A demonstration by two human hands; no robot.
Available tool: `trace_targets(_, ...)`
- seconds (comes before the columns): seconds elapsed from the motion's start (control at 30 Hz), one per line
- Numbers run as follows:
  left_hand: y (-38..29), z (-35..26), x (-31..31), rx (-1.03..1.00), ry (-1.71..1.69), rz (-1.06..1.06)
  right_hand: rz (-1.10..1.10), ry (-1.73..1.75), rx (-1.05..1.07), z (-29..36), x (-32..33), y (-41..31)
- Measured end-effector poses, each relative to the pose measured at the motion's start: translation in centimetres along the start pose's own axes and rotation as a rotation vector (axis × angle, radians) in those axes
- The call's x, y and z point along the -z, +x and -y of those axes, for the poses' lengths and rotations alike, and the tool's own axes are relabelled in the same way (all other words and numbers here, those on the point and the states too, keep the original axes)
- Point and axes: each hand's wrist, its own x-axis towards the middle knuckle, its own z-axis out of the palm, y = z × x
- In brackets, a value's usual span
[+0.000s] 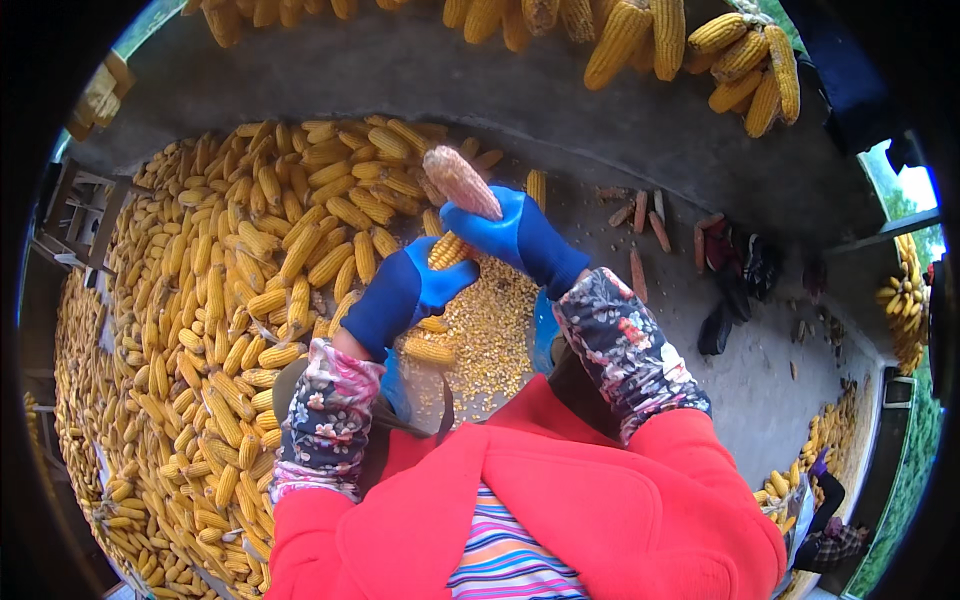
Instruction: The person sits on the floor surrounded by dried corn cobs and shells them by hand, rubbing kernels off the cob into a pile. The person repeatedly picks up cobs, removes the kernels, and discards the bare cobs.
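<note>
My left hand (412, 283), in a blue coated work glove, grips a yellow ear of corn (448, 251) that still bears kernels. Above it, my right hand (508, 231), gloved alike, is closed around a pinkish, bare corncob (460, 180) that points up and left. The two hands are close together, and the corn ear's upper end lies against or just under the right glove. Below them, loose corn kernels (506, 330) cover the floor between my legs. A whole ear (429, 350) rests at the left side of those kernels.
A large heap of corn ears (225, 300) fills the left side. Bare cobs (658, 231) and several dark shoes (731, 277) lie on the concrete floor at right. Bundled corn (754, 67) hangs above. A wooden chair (82, 214) stands far left; another person (829, 536) is at lower right.
</note>
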Motion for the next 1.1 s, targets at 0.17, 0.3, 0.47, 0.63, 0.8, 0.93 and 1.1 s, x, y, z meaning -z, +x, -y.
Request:
trace_targets(0.17,-0.1,1.2,-2.3,-0.453,0.561,-0.435,-0.017,0.321,-0.21,0.2,1.7,1.4)
trace_targets(0.3,0.3,1.2,-1.3,-0.506,0.727,-0.623,-0.082,0.235,-0.205,0.3,3.1,1.7)
trace_targets(0.47,0.6,1.5,-0.5,-0.525,0.724,-0.68,-0.109,0.127,0.145,1.1,0.8,0.0)
trace_targets(0.63,0.4,2.2,-1.9,-0.522,0.739,-0.536,0.039,-0.266,-0.052,-2.0,-0.3,1.6)
trace_targets(0.8,0.6,1.4,-2.3,-0.499,0.896,-0.486,-0.03,0.098,-0.246,-3.4,1.4,3.2)
trace_targets(0.93,0.4,0.5,-1.5,-0.506,0.888,-0.517,-0.184,0.218,-0.133,-2.6,3.3,2.4)
trace_targets(1.1,0.4,1.1,-0.9,-0.614,0.767,-0.596,-0.196,0.117,0.225,0.5,3.0,0.6)
